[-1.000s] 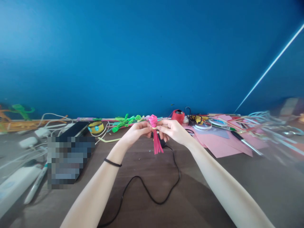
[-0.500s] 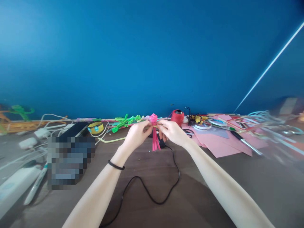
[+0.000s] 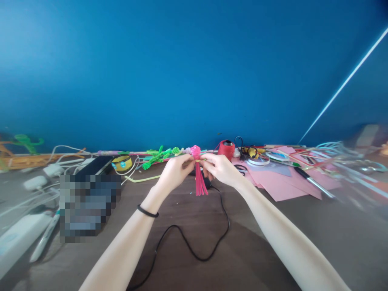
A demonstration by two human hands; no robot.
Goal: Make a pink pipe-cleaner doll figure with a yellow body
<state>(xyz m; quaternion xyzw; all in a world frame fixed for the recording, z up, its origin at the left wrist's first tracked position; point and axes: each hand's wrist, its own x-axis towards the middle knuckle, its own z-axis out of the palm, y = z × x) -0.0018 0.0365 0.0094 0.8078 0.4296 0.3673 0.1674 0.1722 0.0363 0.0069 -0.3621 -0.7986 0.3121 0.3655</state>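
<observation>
Two bare hands meet at the middle of the view, raised above the dark brown wood-look counter (image 3: 242,258), with a bright pink bundle of fuzzy strips (image 3: 199,173) between them. Its rounded, coiled head points up and its loose strands hang below. The left hand (image 3: 174,171) has rolled inward since a second ago, its back now more toward the camera, while the right hand (image 3: 222,169) has hardly shifted. In the last half second the strands have fanned out a little and swung toward the right hand. Both hands' fingers are closed, pinching at the bundle's neck, where a thin yellowish strip (image 3: 199,161) crosses; which fingertip presses strip and which presses bundle is too small to tell. I judge that the work is now centred on that neck, with both hands needed there. Behind the bundle, the red thread spool (image 3: 226,150) and bright green fuzzy figure (image 3: 157,157) stay where they were.
</observation>
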